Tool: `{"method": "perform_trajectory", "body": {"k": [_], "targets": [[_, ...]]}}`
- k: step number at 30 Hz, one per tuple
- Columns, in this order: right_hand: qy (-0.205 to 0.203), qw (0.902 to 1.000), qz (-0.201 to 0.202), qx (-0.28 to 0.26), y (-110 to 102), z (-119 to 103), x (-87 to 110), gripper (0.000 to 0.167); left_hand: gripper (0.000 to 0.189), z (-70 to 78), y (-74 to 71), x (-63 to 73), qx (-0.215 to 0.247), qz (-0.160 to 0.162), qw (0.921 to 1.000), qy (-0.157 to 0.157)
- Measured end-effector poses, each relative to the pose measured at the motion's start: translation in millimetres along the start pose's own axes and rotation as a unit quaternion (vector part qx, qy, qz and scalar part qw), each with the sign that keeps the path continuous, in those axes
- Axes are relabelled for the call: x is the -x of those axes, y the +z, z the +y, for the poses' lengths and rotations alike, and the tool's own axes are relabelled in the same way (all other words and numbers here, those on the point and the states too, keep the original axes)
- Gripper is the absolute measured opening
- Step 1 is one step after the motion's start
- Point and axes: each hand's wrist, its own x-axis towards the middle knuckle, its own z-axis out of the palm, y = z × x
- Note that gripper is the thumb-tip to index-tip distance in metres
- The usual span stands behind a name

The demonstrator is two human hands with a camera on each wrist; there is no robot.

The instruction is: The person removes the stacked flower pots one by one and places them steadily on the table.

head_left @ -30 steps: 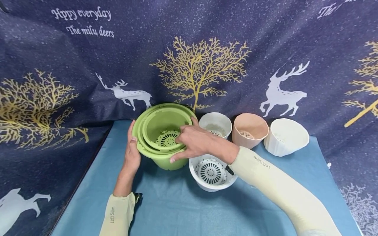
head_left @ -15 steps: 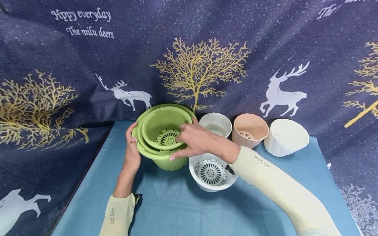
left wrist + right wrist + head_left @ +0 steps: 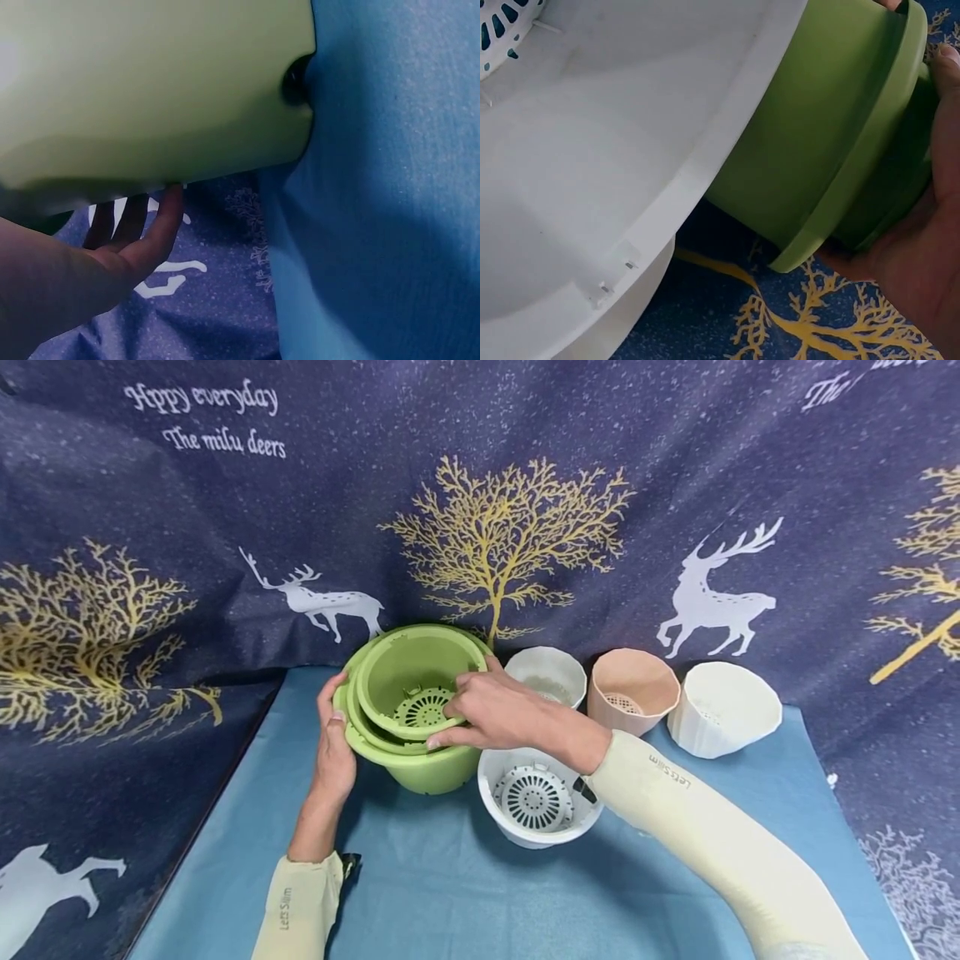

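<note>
Two or more green flower pots are nested at the back left of the table. My left hand [image 3: 336, 756] grips the left side of the outer green pot [image 3: 431, 774] near its rim; in the left wrist view its fingers [image 3: 166, 217] touch the pot's wall from outside. My right hand [image 3: 501, 714] pinches the rim of the inner green pot [image 3: 393, 672], fingers inside and thumb outside. That inner pot, with a slotted base, sits tilted and partly raised in the outer one. In the right wrist view the inner pot's wall [image 3: 889, 180] shows above the outer rim.
A white pot with a slotted base [image 3: 536, 802] stands beneath the right forearm. Along the back are a grey-white pot [image 3: 546, 668], a peach pot [image 3: 637, 681] and a white fluted pot [image 3: 708, 727]. A patterned curtain [image 3: 315, 527] hangs behind the blue-covered table [image 3: 450, 893].
The inner green pot has risen slightly with my right hand, and more of the outer pot's inside shows below it. My left hand stays in nearly the same place.
</note>
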Motion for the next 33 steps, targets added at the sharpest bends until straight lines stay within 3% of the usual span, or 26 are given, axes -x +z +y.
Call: {"method": "perform_trajectory", "body": {"k": [6,14,33], "targets": [[0.004,0.9998,0.019,-0.003,-2,1,0.5,0.046,0.053,0.1,0.3,0.3,0.014,0.004,0.9999,-0.003],[-0.001,0.9995,0.030,0.003,-3,1,1.1,0.047,0.053,0.2,0.2,1.6,-0.001,0.001,1.0000,-0.001],[-0.010,0.9962,0.079,-0.037,-20,4,2.8,0.050,0.051,0.7,-0.6,0.9,-0.010,0.002,0.9999,-0.002]]}}
